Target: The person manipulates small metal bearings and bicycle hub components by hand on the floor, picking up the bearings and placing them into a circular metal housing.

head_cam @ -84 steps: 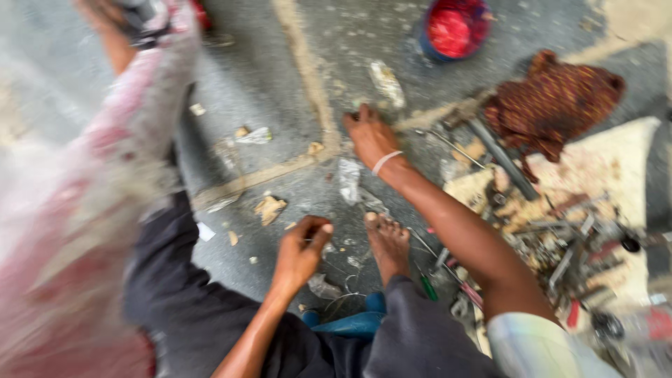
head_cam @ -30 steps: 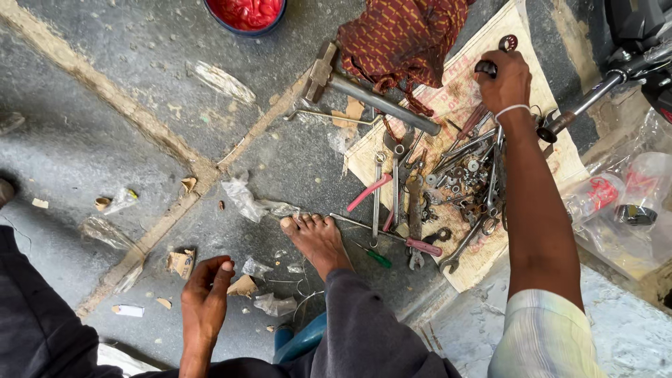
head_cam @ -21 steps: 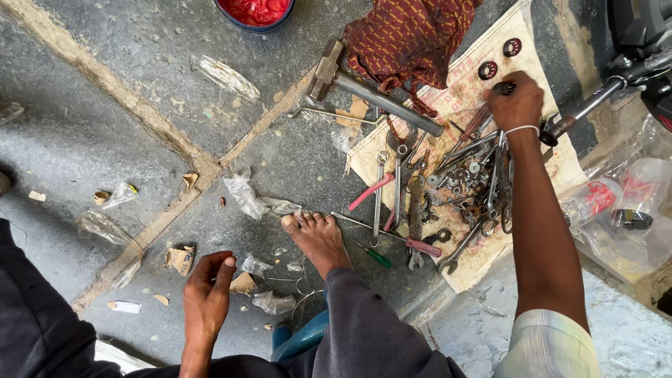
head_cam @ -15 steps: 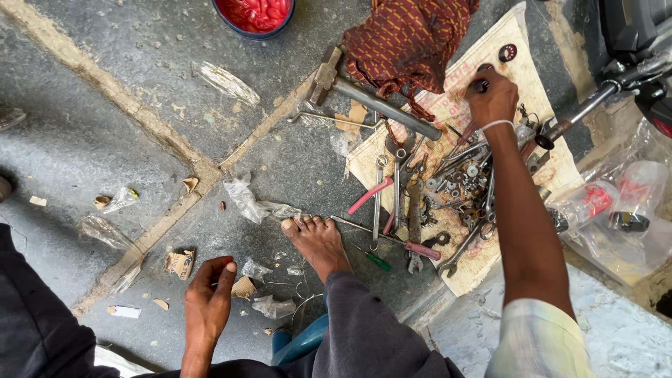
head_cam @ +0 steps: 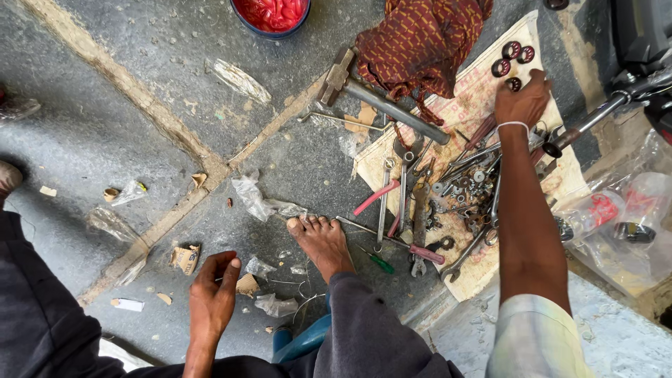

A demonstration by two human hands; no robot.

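Concrete floor (head_cam: pixel 105 140) fills the view, a printed sack (head_cam: pixel 483 98) spread across it under a heap of spanners (head_cam: pixel 448 189). A big hammer (head_cam: pixel 378 98) lies beside a dark red cloth (head_cam: pixel 420 38). Right hand (head_cam: pixel 521 101) reaches over the sack, fingers curled at one of four small black bearings (head_cam: pixel 513 84), grip unclear. Left hand (head_cam: pixel 213 294) rests loosely open on the floor, holding nothing

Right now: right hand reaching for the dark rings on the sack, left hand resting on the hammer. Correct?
Not quite. In the head view the left hand rests on the bare floor among paper scraps, far from the hammer. The right hand is at the dark rings.
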